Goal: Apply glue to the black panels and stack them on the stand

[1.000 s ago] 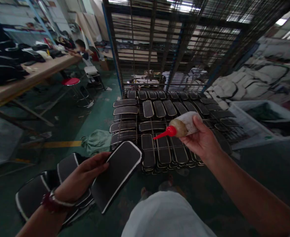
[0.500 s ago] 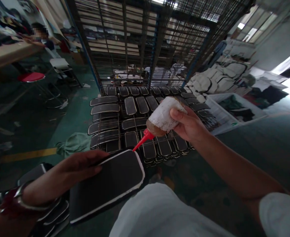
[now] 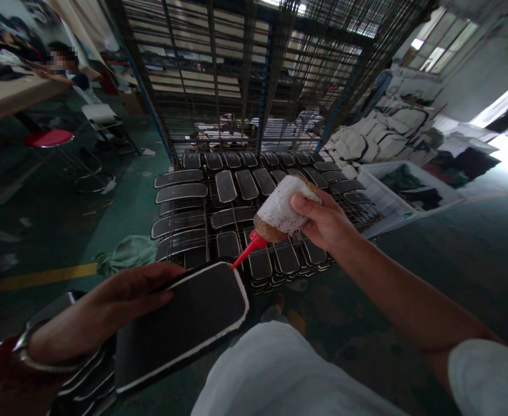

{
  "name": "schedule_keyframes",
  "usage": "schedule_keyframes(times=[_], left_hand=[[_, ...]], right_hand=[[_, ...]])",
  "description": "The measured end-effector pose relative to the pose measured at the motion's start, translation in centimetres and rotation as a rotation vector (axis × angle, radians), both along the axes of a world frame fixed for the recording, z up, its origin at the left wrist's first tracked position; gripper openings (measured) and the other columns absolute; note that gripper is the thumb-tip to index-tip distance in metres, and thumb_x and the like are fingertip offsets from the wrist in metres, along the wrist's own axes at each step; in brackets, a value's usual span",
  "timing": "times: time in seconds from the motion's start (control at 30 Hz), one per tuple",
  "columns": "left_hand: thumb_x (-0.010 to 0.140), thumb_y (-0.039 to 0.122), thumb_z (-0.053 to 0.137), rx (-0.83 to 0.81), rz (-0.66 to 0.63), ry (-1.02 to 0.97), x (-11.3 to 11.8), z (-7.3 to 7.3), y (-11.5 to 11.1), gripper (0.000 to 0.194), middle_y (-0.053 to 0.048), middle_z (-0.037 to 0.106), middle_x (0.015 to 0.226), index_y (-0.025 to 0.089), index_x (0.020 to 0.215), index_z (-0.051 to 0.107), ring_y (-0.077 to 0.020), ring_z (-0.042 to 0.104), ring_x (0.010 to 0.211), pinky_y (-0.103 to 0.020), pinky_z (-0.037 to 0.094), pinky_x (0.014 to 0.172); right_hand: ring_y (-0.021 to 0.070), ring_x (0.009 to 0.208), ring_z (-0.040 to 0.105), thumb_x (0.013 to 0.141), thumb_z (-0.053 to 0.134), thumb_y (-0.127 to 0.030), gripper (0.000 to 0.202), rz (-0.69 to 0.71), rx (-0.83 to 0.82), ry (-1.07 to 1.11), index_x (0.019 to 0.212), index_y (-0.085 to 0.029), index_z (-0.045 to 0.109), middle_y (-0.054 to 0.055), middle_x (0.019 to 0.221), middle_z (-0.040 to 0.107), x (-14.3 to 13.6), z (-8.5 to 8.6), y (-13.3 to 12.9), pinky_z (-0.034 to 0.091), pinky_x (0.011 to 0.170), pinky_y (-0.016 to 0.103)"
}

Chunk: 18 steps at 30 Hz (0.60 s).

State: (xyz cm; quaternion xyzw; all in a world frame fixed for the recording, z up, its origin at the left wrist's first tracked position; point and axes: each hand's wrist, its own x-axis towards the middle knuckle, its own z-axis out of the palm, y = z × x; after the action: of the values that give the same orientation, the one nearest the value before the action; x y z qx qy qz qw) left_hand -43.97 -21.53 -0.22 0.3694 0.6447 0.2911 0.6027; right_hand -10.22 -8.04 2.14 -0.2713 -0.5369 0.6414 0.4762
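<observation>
Left hand (image 3: 115,303): at 10 o'clock, gripping the dark panel (image 3: 189,320) by its far long edge, one digit on the face.
Panel position: at 11 o'clock, tilted, a white strip (image 3: 185,355) along its rim.
Right hand (image 3: 323,216): at 1 o'clock, closed round the bottle (image 3: 282,205), which aims down toward 8 o'clock.
Red nozzle (image 3: 247,252): tip at the panel's far corner; contact cannot be confirmed.
Rim progress: yellowish colour shows only beside the tip; other visible strip is white; judged barely begun.
Side stack (image 3: 90,375): at 9 o'clock, white-edged panels; judged outstanding.
Laid-out panels (image 3: 260,263): at 12 o'clock, in rows, many edges yellowish; judged done.
White bin (image 3: 386,212): at 2 o'clock, holding dark cloth.
Red stool (image 3: 48,138): at 10 o'clock.
</observation>
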Motion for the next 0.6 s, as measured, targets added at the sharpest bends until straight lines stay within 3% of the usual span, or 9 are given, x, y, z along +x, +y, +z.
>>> schedule_keyframes(times=[0.37,0.5,0.6], left_hand=[[0.048,0.043,0.098,0.049,0.086,-0.02,-1.2,-0.9,0.0,0.047,-0.001,0.086,0.097,0.03,0.092,0.088,-0.0364,0.078,0.091,-0.048,0.068,0.082],[0.039,0.04,0.101,0.016,0.227,-0.027,-1.2,-1.0,-0.1,0.055,0.0,0.086,0.092,0.029,0.092,0.088,-0.0368,0.079,0.089,-0.045,0.07,0.076],[0.039,0.034,0.104,0.04,0.309,-0.073,-0.3,-0.5,-0.3,0.055,-0.006,0.087,0.09,0.026,0.09,0.087,-0.0342,0.08,0.08,-0.039,0.07,0.064]], right_hand=[[0.0146,0.058,0.06,0.076,0.095,-0.051,0.043,0.001,-0.101,0.027,0.093,-0.021,0.07,-0.001,0.075,0.063,0.6,-1.0,-1.0,0.053,0.041,0.024],[0.0145,0.057,0.061,0.074,0.096,-0.052,0.045,-0.029,-0.128,0.044,0.094,-0.02,0.071,-0.001,0.074,0.064,0.7,-1.3,-1.1,0.054,0.04,0.023],[0.0144,0.056,0.062,0.071,0.097,-0.054,0.046,-0.09,-0.168,0.069,0.091,-0.021,0.072,-0.001,0.073,0.065,0.7,-1.6,-1.0,0.053,0.039,0.022]])
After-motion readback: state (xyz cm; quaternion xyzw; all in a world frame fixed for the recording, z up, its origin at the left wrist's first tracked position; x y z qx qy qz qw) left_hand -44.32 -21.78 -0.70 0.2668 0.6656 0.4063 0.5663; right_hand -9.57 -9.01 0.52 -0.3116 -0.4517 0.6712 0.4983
